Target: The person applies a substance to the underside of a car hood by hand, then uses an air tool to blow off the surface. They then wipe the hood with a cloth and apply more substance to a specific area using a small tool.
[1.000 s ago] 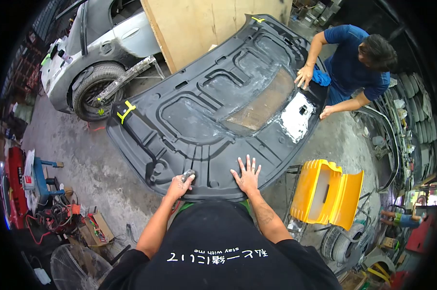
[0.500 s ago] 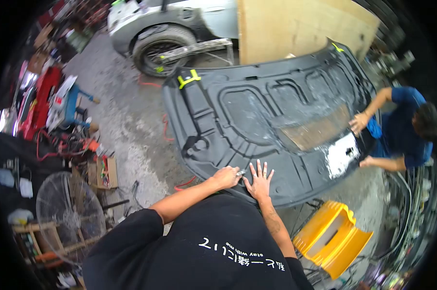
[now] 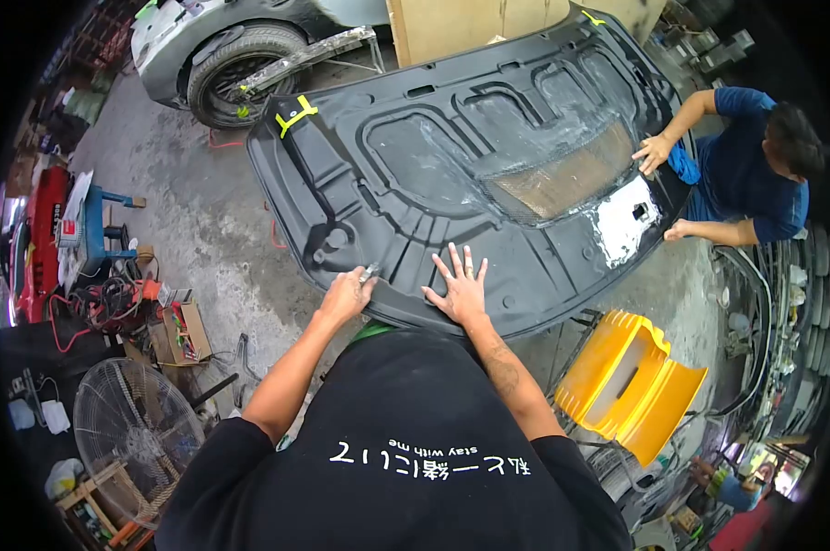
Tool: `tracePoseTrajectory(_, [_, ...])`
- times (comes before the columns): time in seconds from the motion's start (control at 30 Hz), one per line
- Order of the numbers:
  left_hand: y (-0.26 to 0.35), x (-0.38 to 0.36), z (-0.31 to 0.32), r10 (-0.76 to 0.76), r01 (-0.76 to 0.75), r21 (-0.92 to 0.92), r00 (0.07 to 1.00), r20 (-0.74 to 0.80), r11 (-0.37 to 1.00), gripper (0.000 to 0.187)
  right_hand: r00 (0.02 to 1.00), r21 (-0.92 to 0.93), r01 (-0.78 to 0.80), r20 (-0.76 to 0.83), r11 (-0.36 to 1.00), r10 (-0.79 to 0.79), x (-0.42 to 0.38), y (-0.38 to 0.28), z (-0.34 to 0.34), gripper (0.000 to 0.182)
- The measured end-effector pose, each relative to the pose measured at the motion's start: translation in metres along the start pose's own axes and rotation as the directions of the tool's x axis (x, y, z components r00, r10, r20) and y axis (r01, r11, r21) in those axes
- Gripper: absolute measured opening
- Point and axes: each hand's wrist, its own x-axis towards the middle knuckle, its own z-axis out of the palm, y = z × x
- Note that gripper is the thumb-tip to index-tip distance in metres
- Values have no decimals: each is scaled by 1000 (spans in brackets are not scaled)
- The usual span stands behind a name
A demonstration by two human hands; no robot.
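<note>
A large black car hood lies with its ribbed underside up, with yellow tape strips at its two far corners. My left hand is closed around a small grey metallic tool at the hood's near left edge. Most of the tool is hidden in the fingers, so its exact kind cannot be made out. My right hand rests flat on the near part of the hood, fingers spread, holding nothing. To the right of it are a brown mesh panel and a white patch on the hood.
Across the hood on the right, a co-worker has both hands at it, near a blue cloth. A yellow plastic piece stands at near right. At left are a fan and a blue stand; a car wheel is behind.
My left hand has moved left along the hood's near edge with the tool, away from my right hand. My right hand stays flat on the hood. The view has also shifted.
</note>
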Motion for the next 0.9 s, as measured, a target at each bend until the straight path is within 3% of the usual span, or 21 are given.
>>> tracePoseTrajectory(0.13, [-17,8,5,-22,25,-41,998,62,999,31,995,0,-55,85,998,55,2,-2,-1,79])
tracePoseTrajectory(0.23, [-12,7,11,17,-11,-122,999,42,992,34,995,10,-91,-38,996,91,-5,8,4,74])
tracePoseTrajectory(0.3, [-2,7,4,-27,50,-314,997,75,948,32,974,34,-213,-69,976,215,-13,25,3,74])
tracePoseTrajectory(0.33, [-6,12,8,-19,42,-314,997,77,948,32,956,45,-281,-80,959,284,-16,34,0,74])
tracePoseTrajectory(0.43, [-11,24,7,-2,40,-305,992,125,951,36,911,59,-409,-31,911,411,-29,55,-12,75])
tracePoseTrajectory(0.57, [4,21,19,48,0,-295,987,155,956,33,913,59,-407,-23,912,408,-38,63,-14,78])
tracePoseTrajectory(0.73, [39,34,42,337,-334,-40,937,89,942,31,910,44,-409,-51,911,411,-35,62,-6,77])
tracePoseTrajectory(0.8, [56,30,53,321,-313,-78,937,140,946,28,911,45,-404,-70,914,406,-37,63,-5,77])
tracePoseTrajectory(0.9, [75,30,71,353,-369,6,893,279,929,27,912,65,-398,-77,915,403,-39,64,-6,76])
